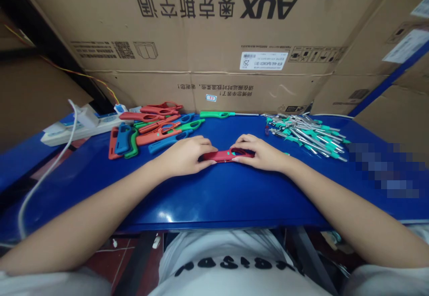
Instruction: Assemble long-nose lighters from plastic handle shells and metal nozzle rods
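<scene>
Between my two hands is a red lighter casing point(224, 155), held level just above the blue tabletop, with small green bits showing in its openings. My left hand point(190, 155) grips its left end, thumb below and fingers above. At the other end, my right hand point(259, 153) pinches around the part with the loop-shaped opening. A pile of red, blue and green lighter casings point(156, 126) lies beyond my left hand. Beyond my right hand is a heap of metal lighter rods with teal parts point(306, 135).
A green lighter with a metal rod point(217, 114) lies at the table's back edge. Behind stands a large cardboard sheet point(201, 32). A white power strip point(83, 128) with a cable point(47, 177) sits at the left. The blue table's point(214, 202) front edge is close to my body.
</scene>
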Tool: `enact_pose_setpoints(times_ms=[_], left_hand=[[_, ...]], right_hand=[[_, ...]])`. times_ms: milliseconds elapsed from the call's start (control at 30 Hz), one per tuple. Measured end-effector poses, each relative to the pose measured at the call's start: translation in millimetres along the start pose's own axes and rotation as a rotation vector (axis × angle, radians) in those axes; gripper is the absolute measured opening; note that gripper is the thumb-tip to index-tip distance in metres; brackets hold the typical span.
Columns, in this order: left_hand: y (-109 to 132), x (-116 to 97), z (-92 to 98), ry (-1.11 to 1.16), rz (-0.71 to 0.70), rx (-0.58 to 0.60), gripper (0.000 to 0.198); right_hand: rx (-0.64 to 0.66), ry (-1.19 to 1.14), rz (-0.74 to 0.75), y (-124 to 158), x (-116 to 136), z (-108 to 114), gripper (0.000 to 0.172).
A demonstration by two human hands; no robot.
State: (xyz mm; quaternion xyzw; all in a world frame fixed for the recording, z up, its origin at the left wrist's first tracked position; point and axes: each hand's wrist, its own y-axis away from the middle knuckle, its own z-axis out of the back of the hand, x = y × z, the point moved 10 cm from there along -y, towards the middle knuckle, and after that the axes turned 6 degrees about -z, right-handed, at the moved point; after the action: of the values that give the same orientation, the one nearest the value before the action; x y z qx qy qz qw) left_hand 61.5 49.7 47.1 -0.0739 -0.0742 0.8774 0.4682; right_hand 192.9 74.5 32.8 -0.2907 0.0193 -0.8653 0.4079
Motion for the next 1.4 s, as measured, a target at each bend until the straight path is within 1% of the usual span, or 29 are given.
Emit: enact_pose_setpoints(times_ms=[100, 333, 567, 700, 800, 933, 1033, 1100, 1233, 1400], left_hand=[[0, 2, -3.3, 0.004, 0.010, 0.021, 0.030], [0, 3, -6.9, 0.026, 0.016, 0.030, 0.031], [-1, 5, -7.8, 0.062, 0.029, 0.006, 0.029], [-3, 7, -10.2, 0.151, 0.061, -0.006, 0.029], [-4, 6, -10.5, 0.189, 0.088, -0.010, 0.026], [-6, 2, -10.1, 0.103, 0.075, 0.010, 0.020], [-5, 5, -7.7, 0.101, 0.068, -0.024, 0.018], [-5, 8, -6.0, 0.127, 0.051, -0.063, 0.022], [-4, 10, -5.7, 0.140, 0.021, -0.102, 0.034], [-4, 4, -2.1, 0.148, -0.021, -0.147, 0.033]], right_hand=[[0.014, 0.018, 0.002, 0, 0, -3, 0.034], [0.015, 0.036, 0.000, 1, -1, -2, 0.035], [0.013, 0.009, -0.033, 1, -5, -2, 0.037], [0.012, 0.021, -0.050, 1, -10, -4, 0.039], [0.006, 0.065, -0.046, 2, -8, -5, 0.040], [0.046, 0.222, -0.048, 2, -2, -6, 0.038], [0.071, 0.311, -0.024, 3, 3, -2, 0.030], [0.068, 0.317, -0.002, 4, 5, 1, 0.027], [0.044, 0.342, 0.018, 6, 5, 5, 0.033], [0.022, 0.438, 0.020, 8, 10, 4, 0.036]])
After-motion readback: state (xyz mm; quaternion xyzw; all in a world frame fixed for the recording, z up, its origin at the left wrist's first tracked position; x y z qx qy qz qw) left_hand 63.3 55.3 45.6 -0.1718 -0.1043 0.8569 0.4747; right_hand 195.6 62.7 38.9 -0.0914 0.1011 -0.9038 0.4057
